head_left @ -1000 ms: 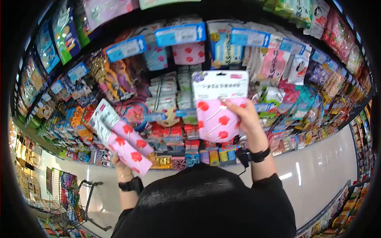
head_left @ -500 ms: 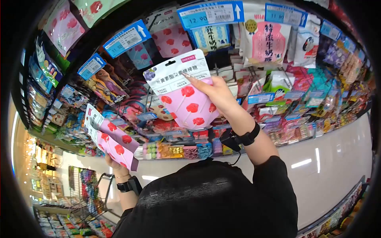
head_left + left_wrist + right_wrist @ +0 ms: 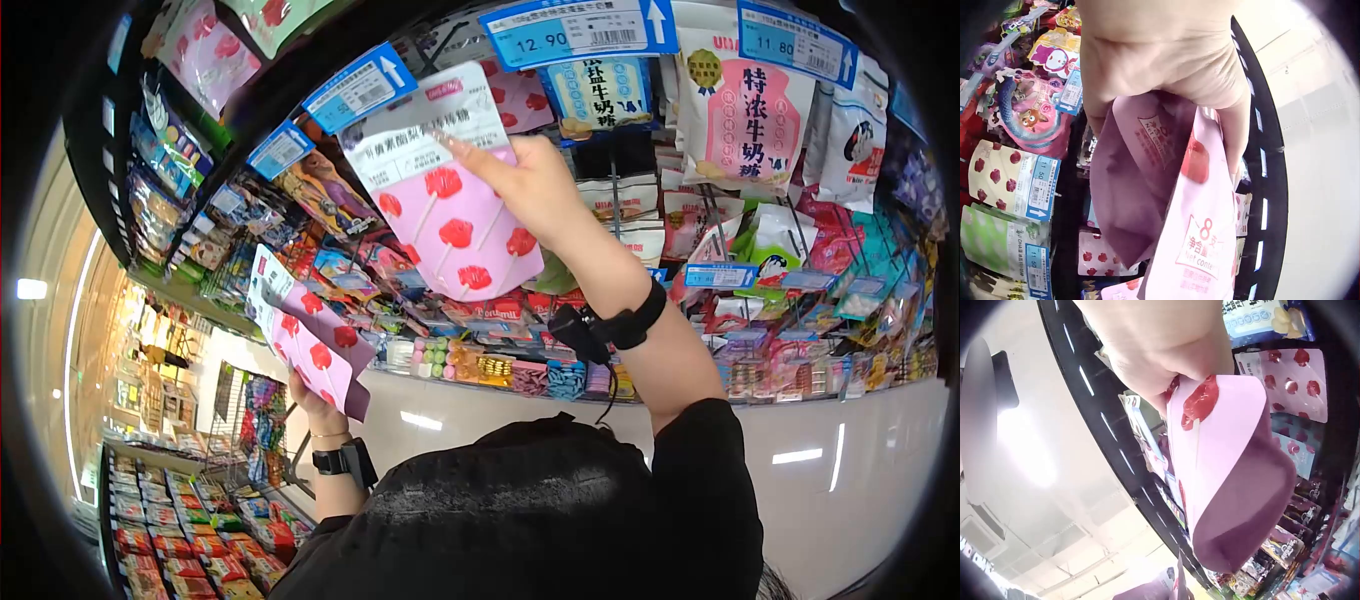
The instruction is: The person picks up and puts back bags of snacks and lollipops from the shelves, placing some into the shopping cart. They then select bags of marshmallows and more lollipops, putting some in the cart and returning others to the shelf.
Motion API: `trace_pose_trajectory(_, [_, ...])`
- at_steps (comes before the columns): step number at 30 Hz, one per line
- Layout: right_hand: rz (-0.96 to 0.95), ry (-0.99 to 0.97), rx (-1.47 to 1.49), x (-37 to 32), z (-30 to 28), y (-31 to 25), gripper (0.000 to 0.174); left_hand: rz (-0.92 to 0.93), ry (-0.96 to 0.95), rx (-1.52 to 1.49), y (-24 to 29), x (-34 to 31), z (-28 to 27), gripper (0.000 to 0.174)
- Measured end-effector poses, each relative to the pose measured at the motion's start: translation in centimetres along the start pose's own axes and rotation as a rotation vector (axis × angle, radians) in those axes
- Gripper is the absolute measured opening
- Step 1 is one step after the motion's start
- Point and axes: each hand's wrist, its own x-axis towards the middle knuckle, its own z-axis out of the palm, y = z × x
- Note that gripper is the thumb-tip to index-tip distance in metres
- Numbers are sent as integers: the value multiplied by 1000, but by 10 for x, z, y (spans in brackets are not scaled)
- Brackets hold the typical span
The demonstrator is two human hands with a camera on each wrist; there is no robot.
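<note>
My right hand (image 3: 550,195) grips the right edge of a pink-and-white lollipop bag (image 3: 445,215), thumb across its printed front. The bag tilts to the left, its white top overlapping a blue price tag in the head view. A similar pink bag (image 3: 1291,381) hangs on the rack beside it in the right wrist view. Lower at the left, my left hand (image 3: 318,405) holds two more pink lollipop bags (image 3: 318,350) by their lower part. The left wrist view shows their folded bottoms, one bag (image 3: 1191,231) standing apart from the other (image 3: 1125,187).
Price tags (image 3: 590,32) line the rack's upper edge. White-and-pink milk candy bags (image 3: 750,105) hang to the right. Small packs (image 3: 565,380) fill the bottom shelf. Behind on the left stand a wire shopping cart (image 3: 262,425) and another snack shelf (image 3: 180,520).
The head view has turned, and the rack looks nearer. My right hand has raised its bag up and leftward, tilting it. My left hand keeps its two bags low at the left.
</note>
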Motion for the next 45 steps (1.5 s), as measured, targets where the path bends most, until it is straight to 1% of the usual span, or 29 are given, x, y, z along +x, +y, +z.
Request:
trace_pose_trajectory(1, [17,6,14,6,1,1,31,-17,-2,-20,-2,-3,-2,69])
trace_pose_trajectory(2, [100,5,-18,9,-2,-4,31,-44,-179,-98,-4,-1,-13,67])
trace_pose_trajectory(3, [98,-1,-28,12,-2,-5,31,-40,-178,-109,-8,-1,-17,67])
trace_pose_trajectory(5, [136,-32,101,16,-1,-3,28,-46,-264,-152,-10,-2,-8,66])
trace_pose_trajectory(6, [137,-40,90,17,0,-1,28,-52,-109,-102,-11,-7,-3,67])
trace_pose_trajectory(8, [173,-57,135,17,1,0,29,-52,-114,-115,-14,-10,-9,67])
trace_pose_trajectory(10, [187,-36,71,18,0,-6,29,-68,-95,-128,-17,-11,-8,69])
trace_pose_trajectory(11, [205,-10,26,18,-1,-8,30,-73,-118,-158,-18,-10,-9,67])
trace_pose_trajectory(12, [262,5,62,17,-2,-8,31,-66,-114,-166,-20,-11,-7,66])
trace_pose_trajectory(13, [259,-2,42,19,-2,-9,31,-60,-108,-174,-20,-11,-4,65])
trace_pose_trajectory(15, [286,37,162,20,-2,-9,33,-47,-88,-233,-25,-9,-6,63])
trace_pose_trajectory(18, [267,46,179,30,-8,-1,32,-58,-125,-290,-34,-7,-21,63])
trace_pose_trajectory(19, [273,39,166,36,-12,6,32,-41,-132,-285,-36,-6,-25,63])
trace_pose_trajectory(21, [323,149,27,51,-22,22,31,-12,-148,-268,-40,-2,-35,63])
trace_pose_trajectory(23, [308,234,-129,62,-22,21,29,2,-164,-291,-44,2,-52,64])
trace_pose_trajectory(25, [267,282,-153,74,-23,30,30,57,-251,-358,-46,6,-64,63])
trace_pose_trajectory(27, [156,330,-107,87,-23,45,30,45,-258,-370,-47,11,-76,63])
trace_pose_trajectory(29, [173,358,-33,100,-25,57,27,60,-268,-387,-42,18,-82,63])
trace_pose_trajectory(31, [78,393,17,111,-24,71,27,55,-280,-414,-38,25,-93,63])
trace_pose_trajectory(33, [123,444,25,122,-25,80,27,100,-296,-417,-36,33,-106,65])
trace_pose_trajectory(34, [85,466,43,123,-21,82,28,99,-294,-424,-35,36,-114,65])
trace_pose_trajectory(36, [47,498,56,131,-20,89,32,108,-148,-327,-32,42,-134,67])
trace_pose_trajectory(37, [22,550,-29,136,-18,91,36,108,-150,-335,-31,44,-144,67])
trace_pose_trajectory(39, [14,641,-153,140,-18,95,38,4,-86,-474,-28,46,-165,69])
trace_pose_trajectory(40, [-27,657,-231,142,-19,97,42,-1,-92,-480,-26,49,-176,69])
trace_pose_trajectory(41, [-32,664,-240,147,-24,101,42,-18,-98,-489,-24,53,-187,69])
trace_pose_trajectory(43, [33,695,-815,162,-37,106,47,-50,-111,-509,-22,60,-207,70])
trace_pose_trajectory(44, [-5,559,-1502,170,-45,110,45,-39,-115,-504,-21,63,-214,68])
trace_pose_trajectory(45, [-9,565,-1513,174,-51,117,45,-42,-121,-514,-24,65,-228,68])
